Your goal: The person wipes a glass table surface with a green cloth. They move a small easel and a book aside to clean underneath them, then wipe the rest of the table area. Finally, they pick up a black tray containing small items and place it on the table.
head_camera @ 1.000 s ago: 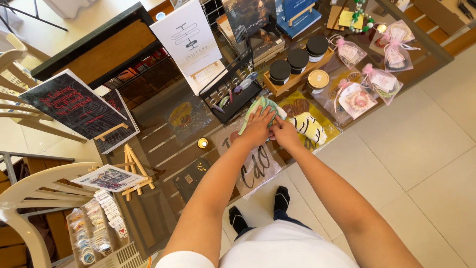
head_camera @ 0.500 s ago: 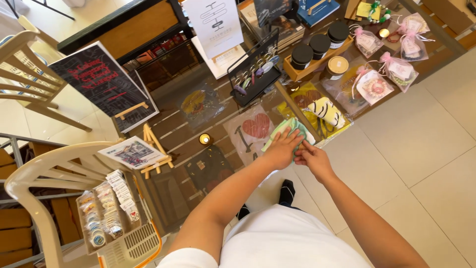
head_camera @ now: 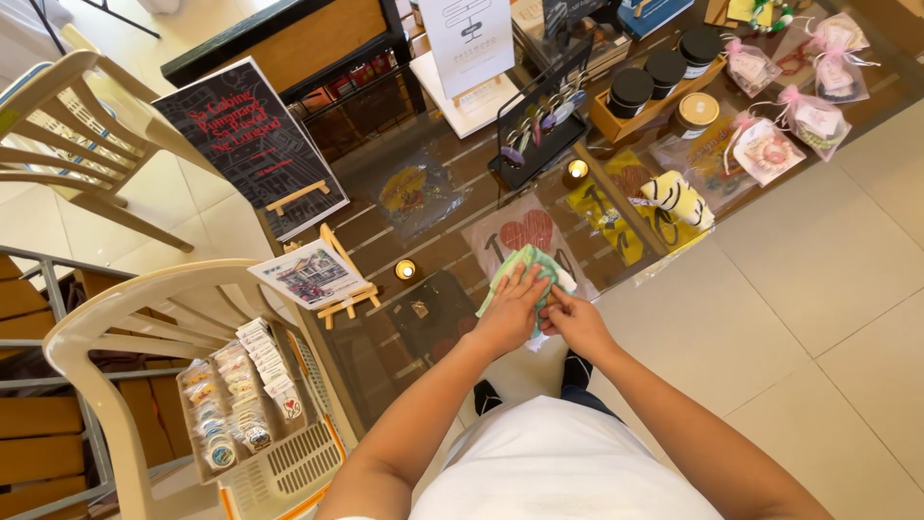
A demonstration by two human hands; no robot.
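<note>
Head view, looking straight down: a green cloth (head_camera: pixel 527 266) is pressed flat under the left hand (head_camera: pixel 512 310), whose fingers are spread over it at the near edge of a glass table (head_camera: pixel 385 183). The cloth's near corner is pinched by the right hand (head_camera: pixel 576 323), fingers closed around the fabric just beside the left wrist. Part of a white bag with a red heart (head_camera: pixel 525 229) is covered by the cloth. A small lit candle (head_camera: pixel 405 270) is seen to the left of the hands, and a dark flat pouch (head_camera: pixel 428 310) lies just beside the left forearm. A tiny easel with a house picture (head_camera: pixel 313 274) is set near the table's left edge. Further back, black-lidded jars (head_camera: pixel 664 72) are lined up in a wooden tray.
</note>
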